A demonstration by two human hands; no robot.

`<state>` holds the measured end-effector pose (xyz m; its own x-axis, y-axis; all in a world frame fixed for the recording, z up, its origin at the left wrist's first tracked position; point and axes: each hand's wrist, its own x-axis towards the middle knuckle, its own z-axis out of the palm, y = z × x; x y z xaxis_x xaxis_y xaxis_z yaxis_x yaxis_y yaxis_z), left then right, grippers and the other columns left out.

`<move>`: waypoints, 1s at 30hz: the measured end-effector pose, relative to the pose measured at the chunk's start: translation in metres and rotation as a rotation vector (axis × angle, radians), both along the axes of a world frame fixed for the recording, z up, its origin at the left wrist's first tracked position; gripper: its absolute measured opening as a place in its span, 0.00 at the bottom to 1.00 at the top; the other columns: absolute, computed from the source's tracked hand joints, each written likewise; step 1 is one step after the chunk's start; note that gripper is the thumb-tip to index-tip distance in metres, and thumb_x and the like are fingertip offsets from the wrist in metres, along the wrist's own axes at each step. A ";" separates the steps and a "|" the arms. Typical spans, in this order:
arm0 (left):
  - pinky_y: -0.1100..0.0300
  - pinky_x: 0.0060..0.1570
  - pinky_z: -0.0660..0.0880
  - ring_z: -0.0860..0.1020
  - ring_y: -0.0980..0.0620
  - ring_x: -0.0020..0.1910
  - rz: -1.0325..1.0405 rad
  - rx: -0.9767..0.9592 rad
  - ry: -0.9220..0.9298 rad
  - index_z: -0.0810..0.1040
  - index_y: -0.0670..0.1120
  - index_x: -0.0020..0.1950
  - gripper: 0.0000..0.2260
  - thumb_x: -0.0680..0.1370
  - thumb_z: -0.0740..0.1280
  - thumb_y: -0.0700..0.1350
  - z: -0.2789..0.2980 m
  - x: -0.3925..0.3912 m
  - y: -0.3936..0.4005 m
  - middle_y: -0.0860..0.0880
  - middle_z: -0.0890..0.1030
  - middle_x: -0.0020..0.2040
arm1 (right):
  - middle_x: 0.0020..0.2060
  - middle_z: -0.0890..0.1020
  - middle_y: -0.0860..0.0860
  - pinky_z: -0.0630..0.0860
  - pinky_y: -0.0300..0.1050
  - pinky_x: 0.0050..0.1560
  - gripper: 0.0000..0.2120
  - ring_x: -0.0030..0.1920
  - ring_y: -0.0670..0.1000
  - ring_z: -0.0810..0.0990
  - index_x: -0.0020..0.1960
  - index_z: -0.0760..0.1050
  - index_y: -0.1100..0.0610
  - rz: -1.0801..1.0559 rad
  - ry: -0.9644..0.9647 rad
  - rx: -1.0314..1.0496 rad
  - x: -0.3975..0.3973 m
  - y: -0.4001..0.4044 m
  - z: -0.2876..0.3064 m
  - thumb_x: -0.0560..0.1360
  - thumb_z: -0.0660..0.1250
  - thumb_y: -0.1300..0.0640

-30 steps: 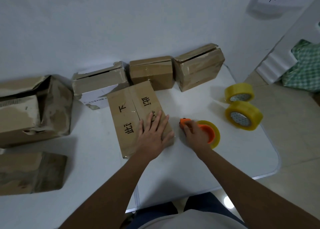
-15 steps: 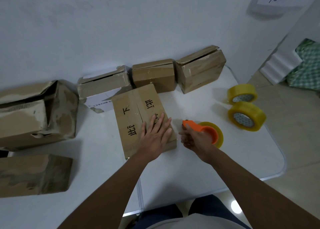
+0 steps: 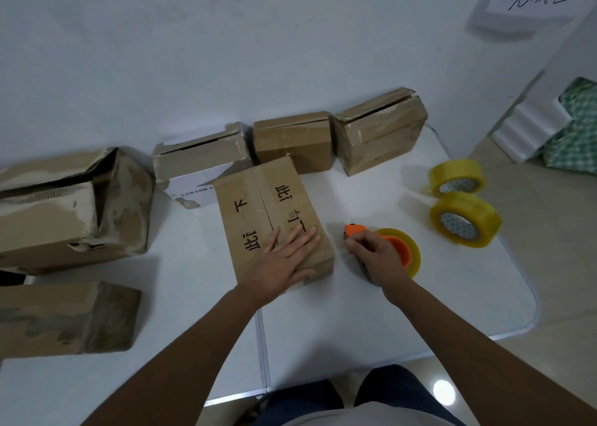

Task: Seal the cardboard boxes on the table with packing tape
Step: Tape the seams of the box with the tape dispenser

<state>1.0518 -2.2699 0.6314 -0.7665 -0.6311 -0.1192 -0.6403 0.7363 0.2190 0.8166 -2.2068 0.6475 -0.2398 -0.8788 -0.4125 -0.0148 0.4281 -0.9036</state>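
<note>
A flat cardboard box with black printed characters (image 3: 258,206) lies in the middle of the white table (image 3: 339,312), its two top flaps meeting along a centre seam. My left hand (image 3: 284,261) presses flat on the box's near end with straight fingers. Just right of the box, my right hand (image 3: 378,257) grips an orange tape dispenser (image 3: 353,230) that carries a yellowish roll of tape (image 3: 408,248); the dispenser is held just above or on the table, apart from the box.
Three worn boxes (image 3: 200,164) (image 3: 294,141) (image 3: 381,128) line the wall behind. Two bigger crumpled boxes (image 3: 64,206) (image 3: 61,316) sit at the left. Two spare tape rolls (image 3: 457,177) (image 3: 465,219) lie at the table's right edge. My knees show below the near edge.
My right hand has lifted and turned the dispenser a little, so its orange nose now shows above my fingers. My left hand stays flat on the box.
</note>
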 end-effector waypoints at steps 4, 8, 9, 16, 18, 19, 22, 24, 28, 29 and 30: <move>0.42 0.73 0.56 0.61 0.47 0.77 -0.035 -0.249 -0.037 0.54 0.49 0.80 0.32 0.80 0.57 0.60 -0.008 -0.003 0.006 0.50 0.62 0.79 | 0.41 0.80 0.47 0.70 0.35 0.42 0.05 0.36 0.35 0.74 0.46 0.80 0.56 -0.021 0.096 -0.039 0.004 -0.001 0.000 0.77 0.69 0.55; 0.40 0.74 0.60 0.62 0.49 0.76 0.090 -0.201 0.008 0.64 0.51 0.76 0.33 0.76 0.62 0.67 0.002 -0.014 0.011 0.53 0.67 0.75 | 0.37 0.79 0.47 0.67 0.27 0.35 0.06 0.33 0.35 0.72 0.46 0.78 0.58 -0.013 0.134 -0.073 0.007 0.000 0.003 0.78 0.67 0.56; 0.40 0.73 0.61 0.64 0.49 0.75 0.140 -0.192 0.008 0.66 0.52 0.74 0.32 0.77 0.59 0.69 0.005 -0.020 0.012 0.54 0.70 0.73 | 0.36 0.78 0.47 0.67 0.28 0.34 0.06 0.32 0.36 0.71 0.46 0.78 0.58 -0.018 0.146 -0.077 0.007 0.000 0.002 0.79 0.67 0.56; 0.40 0.71 0.64 0.67 0.46 0.72 0.152 -0.252 -0.041 0.64 0.50 0.74 0.30 0.79 0.59 0.66 -0.002 -0.023 0.014 0.51 0.72 0.71 | 0.33 0.78 0.46 0.67 0.28 0.34 0.07 0.33 0.38 0.73 0.46 0.77 0.59 -0.010 0.279 -0.158 0.012 -0.001 0.001 0.81 0.64 0.57; 0.41 0.73 0.63 0.65 0.48 0.74 0.112 -0.241 -0.029 0.64 0.51 0.76 0.31 0.78 0.60 0.67 -0.001 -0.018 0.012 0.52 0.70 0.73 | 0.34 0.77 0.48 0.67 0.29 0.35 0.07 0.33 0.39 0.72 0.45 0.76 0.59 0.008 0.315 -0.192 0.013 -0.004 0.000 0.81 0.63 0.58; 0.41 0.73 0.62 0.64 0.49 0.75 0.085 -0.245 -0.024 0.64 0.51 0.77 0.31 0.79 0.59 0.67 0.001 -0.015 0.011 0.52 0.69 0.74 | 0.35 0.77 0.49 0.66 0.30 0.35 0.07 0.34 0.41 0.72 0.45 0.74 0.59 0.023 0.339 -0.212 0.013 -0.006 -0.002 0.81 0.63 0.59; 0.42 0.73 0.62 0.62 0.49 0.77 0.050 -0.283 -0.012 0.62 0.51 0.79 0.30 0.81 0.57 0.65 -0.001 -0.008 0.010 0.53 0.67 0.76 | 0.36 0.75 0.49 0.66 0.35 0.38 0.08 0.37 0.45 0.72 0.43 0.71 0.56 0.105 0.405 -0.261 0.015 -0.012 -0.014 0.82 0.61 0.60; 0.41 0.73 0.62 0.62 0.49 0.77 0.054 -0.294 -0.007 0.62 0.51 0.79 0.29 0.82 0.57 0.64 -0.004 -0.007 0.011 0.52 0.67 0.77 | 0.37 0.73 0.47 0.68 0.42 0.41 0.09 0.39 0.46 0.71 0.43 0.69 0.54 0.143 0.450 -0.295 0.019 -0.018 -0.021 0.82 0.60 0.61; 0.40 0.73 0.61 0.62 0.48 0.77 0.050 -0.297 -0.011 0.63 0.50 0.78 0.27 0.83 0.56 0.62 -0.007 -0.009 0.011 0.51 0.68 0.76 | 0.38 0.73 0.49 0.70 0.50 0.43 0.09 0.40 0.50 0.70 0.43 0.68 0.55 0.220 0.545 -0.335 0.029 -0.028 -0.035 0.83 0.58 0.60; 0.39 0.73 0.61 0.62 0.48 0.77 0.055 -0.292 -0.007 0.63 0.50 0.78 0.27 0.83 0.56 0.62 -0.008 -0.010 0.011 0.51 0.68 0.76 | 0.38 0.73 0.50 0.71 0.51 0.43 0.09 0.40 0.50 0.70 0.43 0.68 0.55 0.225 0.546 -0.328 0.031 -0.030 -0.037 0.83 0.57 0.60; 0.39 0.73 0.61 0.62 0.47 0.77 0.057 -0.293 -0.004 0.63 0.50 0.78 0.27 0.83 0.57 0.61 -0.008 -0.010 0.010 0.50 0.68 0.76 | 0.38 0.73 0.50 0.71 0.52 0.43 0.09 0.39 0.50 0.70 0.43 0.68 0.56 0.224 0.542 -0.317 0.033 -0.031 -0.039 0.83 0.57 0.60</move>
